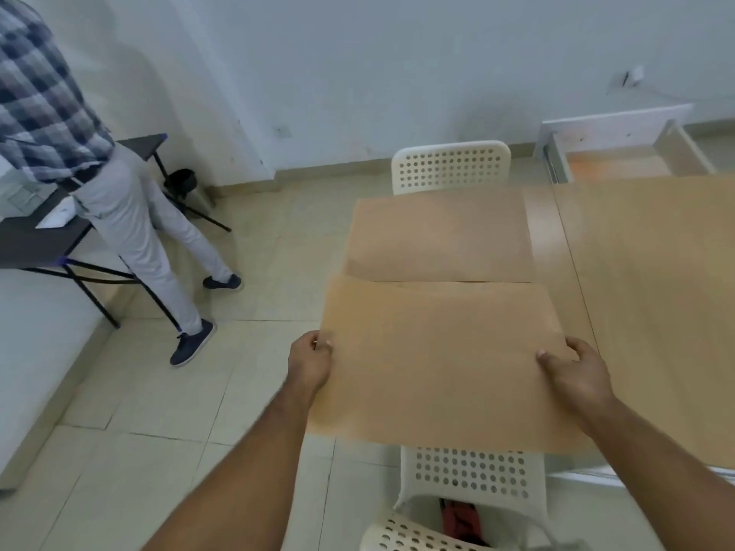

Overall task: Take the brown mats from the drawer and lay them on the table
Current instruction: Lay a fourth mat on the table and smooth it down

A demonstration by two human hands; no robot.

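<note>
Brown mat (433, 363) pinched between left hand (310, 361) and right hand (572, 369), both gripping its edges

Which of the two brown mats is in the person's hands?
The nearer mat, gripped at its side edges by the left hand and right hand; the farther mat lies flat on the table, untouched.

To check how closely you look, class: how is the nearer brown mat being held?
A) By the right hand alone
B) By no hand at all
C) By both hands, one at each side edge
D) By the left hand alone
C: the left hand grips the left edge of the nearer mat, and the right hand grips its right edge.
</note>
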